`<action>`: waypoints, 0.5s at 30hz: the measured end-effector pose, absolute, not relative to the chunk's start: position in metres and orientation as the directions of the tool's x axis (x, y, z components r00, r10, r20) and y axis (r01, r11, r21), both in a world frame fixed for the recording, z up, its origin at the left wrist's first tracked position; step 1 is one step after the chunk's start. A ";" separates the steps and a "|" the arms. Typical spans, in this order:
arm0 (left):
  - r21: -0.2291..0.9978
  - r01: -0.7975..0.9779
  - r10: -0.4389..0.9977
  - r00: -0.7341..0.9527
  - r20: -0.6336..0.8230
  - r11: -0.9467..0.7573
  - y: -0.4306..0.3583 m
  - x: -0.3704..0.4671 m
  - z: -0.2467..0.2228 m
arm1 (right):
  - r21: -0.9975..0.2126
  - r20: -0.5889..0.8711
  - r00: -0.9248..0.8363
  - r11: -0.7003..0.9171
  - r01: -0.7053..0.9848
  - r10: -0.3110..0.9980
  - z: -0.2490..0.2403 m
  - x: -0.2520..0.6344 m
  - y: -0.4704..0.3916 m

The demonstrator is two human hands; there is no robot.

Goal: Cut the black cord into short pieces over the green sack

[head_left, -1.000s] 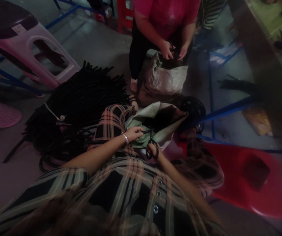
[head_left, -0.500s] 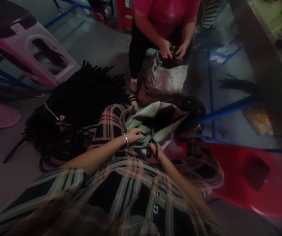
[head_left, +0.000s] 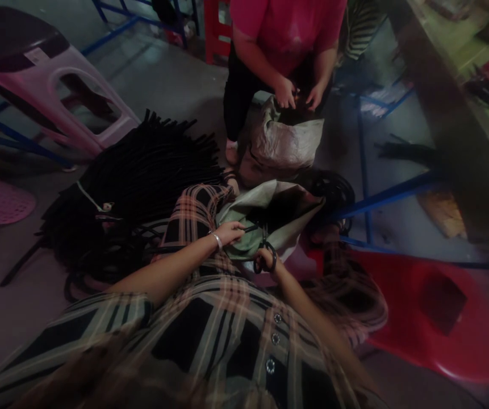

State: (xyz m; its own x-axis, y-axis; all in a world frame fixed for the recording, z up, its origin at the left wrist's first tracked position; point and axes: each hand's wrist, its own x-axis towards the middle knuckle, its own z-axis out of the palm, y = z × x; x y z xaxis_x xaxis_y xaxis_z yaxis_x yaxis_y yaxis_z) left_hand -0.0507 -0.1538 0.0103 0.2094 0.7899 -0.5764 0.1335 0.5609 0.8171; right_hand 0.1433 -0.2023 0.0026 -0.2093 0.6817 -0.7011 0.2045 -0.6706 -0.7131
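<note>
At eight o'clock on the open sack (head_left: pixel 292 234), the left hand (head_left: pixel 230 232) pinches a black strip (head_left: pixel 251 228); at six, the right hand (head_left: pixel 264 259) grips scissors (head_left: pixel 265 241), blades near the strip. A loose pinch could let it drop inside.

We note a pale pink stool (head_left: pixel 40 79) with a dark seat at upper left, bearing a small label. Below it we record a pink perforated basket (head_left: pixel 3 199), partly cut off. A co-worker (head_left: pixel 289 28) in a pink top faces us, a wrinkled sack (head_left: pixel 289 142) in front. At right we find a desk (head_left: pixel 444 34), a blue metal frame (head_left: pixel 397 190) and a red plastic seat (head_left: pixel 401 307).
</note>
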 end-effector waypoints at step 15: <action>0.850 0.198 0.811 0.255 -0.526 0.489 -0.160 -0.043 0.019 | -0.720 -0.690 -0.404 -0.628 0.296 0.600 0.008 0.142 -0.206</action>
